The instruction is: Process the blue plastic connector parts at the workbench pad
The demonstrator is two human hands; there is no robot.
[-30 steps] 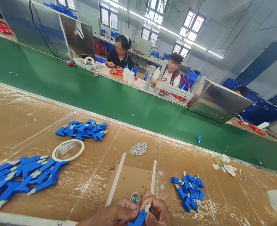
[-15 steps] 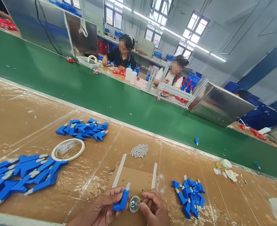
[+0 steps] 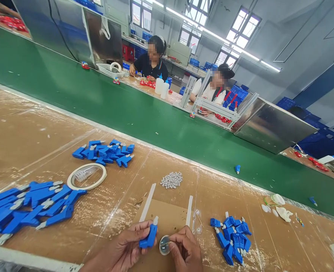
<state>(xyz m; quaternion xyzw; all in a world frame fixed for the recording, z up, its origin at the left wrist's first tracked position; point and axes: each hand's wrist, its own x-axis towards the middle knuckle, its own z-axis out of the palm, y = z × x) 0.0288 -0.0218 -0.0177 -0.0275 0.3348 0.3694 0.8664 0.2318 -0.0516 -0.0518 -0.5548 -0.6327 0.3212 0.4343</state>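
The left hand (image 3: 127, 247) pinched 1 blue connector (image 3: 150, 236), white tip at 12 o'clock. The right hand (image 3: 184, 249) closed on a small round dish (image 3: 164, 244) just beside it. Steady alignment looked key.

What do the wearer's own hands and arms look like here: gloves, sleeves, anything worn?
Both are bare. The left hand and the right hand show no gloves, finger cots, rings or tape. The left forearm enters from the bottom edge with no sleeve or cuff visible on it; no watch or wrist strap shows. The right wrist is cut off by the frame edge, so anything worn there cannot be seen.
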